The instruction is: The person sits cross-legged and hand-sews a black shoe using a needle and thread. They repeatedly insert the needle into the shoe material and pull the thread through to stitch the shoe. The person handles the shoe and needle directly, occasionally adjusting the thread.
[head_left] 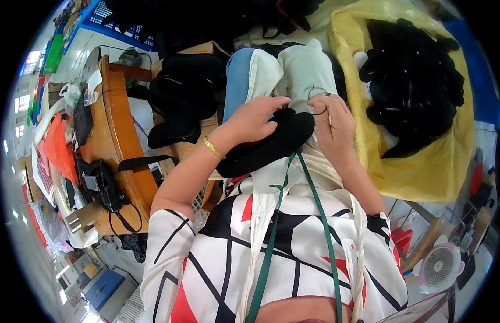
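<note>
Well to the left of the black shoe-shaped piece (285, 137), an orange-red cloth (60, 148) lies amid bright clutter, and nearer it a curved brown wooden worktop (118, 129) carries a black bag (102, 185) with loose straps. Below and far left of the piece sits a blue-topped box (104, 288) on the room's pale floor; above and left of it is a blue lattice crate (121, 26). Just left of the piece, an open cardboard box (209, 48) bears a heap of similar black pieces (188, 81). The piece itself rests over the person's lap, where pale cloth (309, 67) covers the legs beyond it and a blue patch (238, 78) shows on the left. At its left, the left hand (252, 118) has its grip closed on the piece, thumb lying on the top face and fingers at the far edge. At its right, the right hand (334, 126) pinches a dark thread (318, 113) that runs to the piece, its grip pressed together. Farther right of the piece, a yellow sack (411, 177) stands open around more black pieces (416, 86), and at far lower right is a pink-and-white fan (440, 267).
</note>
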Demonstrator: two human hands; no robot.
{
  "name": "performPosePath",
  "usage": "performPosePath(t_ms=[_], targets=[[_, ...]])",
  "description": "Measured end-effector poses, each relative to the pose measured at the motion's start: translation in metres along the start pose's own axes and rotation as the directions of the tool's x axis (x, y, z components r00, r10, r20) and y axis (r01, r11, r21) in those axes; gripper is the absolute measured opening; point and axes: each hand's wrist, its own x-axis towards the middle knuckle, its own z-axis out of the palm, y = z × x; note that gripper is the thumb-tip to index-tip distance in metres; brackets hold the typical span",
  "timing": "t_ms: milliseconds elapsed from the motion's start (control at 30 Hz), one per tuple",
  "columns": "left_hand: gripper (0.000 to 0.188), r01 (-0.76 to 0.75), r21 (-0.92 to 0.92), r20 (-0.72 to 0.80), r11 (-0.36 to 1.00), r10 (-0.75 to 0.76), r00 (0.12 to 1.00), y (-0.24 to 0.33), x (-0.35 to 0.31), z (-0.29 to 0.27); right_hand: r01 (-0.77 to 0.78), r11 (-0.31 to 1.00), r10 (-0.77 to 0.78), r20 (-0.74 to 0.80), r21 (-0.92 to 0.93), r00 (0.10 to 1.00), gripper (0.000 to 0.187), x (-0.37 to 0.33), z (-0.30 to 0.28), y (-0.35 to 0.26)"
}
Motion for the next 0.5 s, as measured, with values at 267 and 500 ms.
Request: performPosePath(t_ms=[267, 500], targets=[[0.037, 0.424, -0.051, 0.188, 0.904, -0.409, 0.893, 0.024, 0.006, 0.020, 0.310, 0.935, -0.297, 0.101, -0.173, 0.950, 0.014, -0.009, -0.010, -0.012], [0.014, 0.640, -0.535, 0.375, 0.552, -0.524, 0.765, 0.015, -0.012, 0.013, -0.397, 0.827, 0.509, 0.229, -0.398, 0.830, 0.016, -0.020, -0.098, 0.020]])
